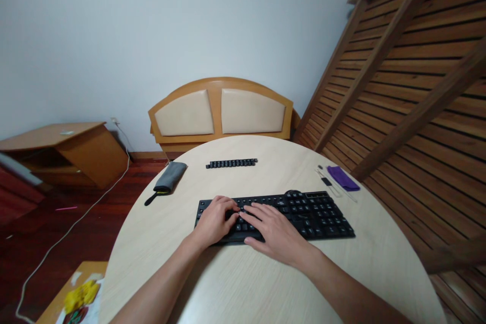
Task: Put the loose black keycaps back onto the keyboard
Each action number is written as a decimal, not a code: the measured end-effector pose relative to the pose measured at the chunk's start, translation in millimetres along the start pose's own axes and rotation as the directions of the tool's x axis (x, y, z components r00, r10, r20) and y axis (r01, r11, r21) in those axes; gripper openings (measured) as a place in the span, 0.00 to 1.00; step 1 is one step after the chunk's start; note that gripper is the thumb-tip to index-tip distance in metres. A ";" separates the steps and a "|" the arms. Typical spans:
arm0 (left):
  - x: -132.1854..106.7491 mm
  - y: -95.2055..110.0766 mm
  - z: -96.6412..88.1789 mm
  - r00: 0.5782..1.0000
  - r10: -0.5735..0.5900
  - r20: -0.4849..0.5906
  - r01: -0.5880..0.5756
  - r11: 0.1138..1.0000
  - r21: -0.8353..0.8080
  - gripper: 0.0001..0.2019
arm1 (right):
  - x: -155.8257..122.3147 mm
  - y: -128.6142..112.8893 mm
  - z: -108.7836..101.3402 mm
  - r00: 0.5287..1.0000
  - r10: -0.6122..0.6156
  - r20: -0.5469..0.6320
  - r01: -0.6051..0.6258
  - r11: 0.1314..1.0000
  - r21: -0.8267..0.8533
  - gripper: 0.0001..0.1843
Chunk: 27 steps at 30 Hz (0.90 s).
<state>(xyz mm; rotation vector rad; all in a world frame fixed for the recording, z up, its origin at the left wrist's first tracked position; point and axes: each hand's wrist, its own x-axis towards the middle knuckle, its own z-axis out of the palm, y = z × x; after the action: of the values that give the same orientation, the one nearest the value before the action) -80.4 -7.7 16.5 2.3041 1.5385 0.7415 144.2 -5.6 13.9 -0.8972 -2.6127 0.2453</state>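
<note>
A black keyboard point(324, 218) lies across the round table in front of me. Over its left part, my left hand point(217, 220) has its fingers curled, thumb and index tip close together at the keys; whatever is between them is too small to make out. My right hand point(271, 228) rests palm down over the middle keys, fingers stretched towards the left fingertips, thumb spread near the front edge. Both hands cover many of the keys. Beyond the keyboard, small black keycaps point(232, 163) stand lined up in two close rows.
On the round table point(212, 288), a grey pouch point(171, 177) with a black loop lies at left. A purple cloth point(342, 178) and a white cord with a black piece point(325, 181) lie at right. A slatted wooden panel point(410, 86) leans at right; a padded headboard point(218, 111) stands behind.
</note>
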 end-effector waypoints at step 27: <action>-4.0 -1.1 23.4 0.997 -0.047 -0.059 0.067 0.911 0.406 0.26 | 35.7 7.9 9.8 0.995 0.039 -0.087 -0.023 0.982 0.185 0.24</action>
<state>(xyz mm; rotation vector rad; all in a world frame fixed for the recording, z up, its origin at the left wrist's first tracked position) -69.6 -9.7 -4.6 2.5268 1.9295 0.4981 118.6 22.3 12.8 -0.8644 -2.4480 0.4368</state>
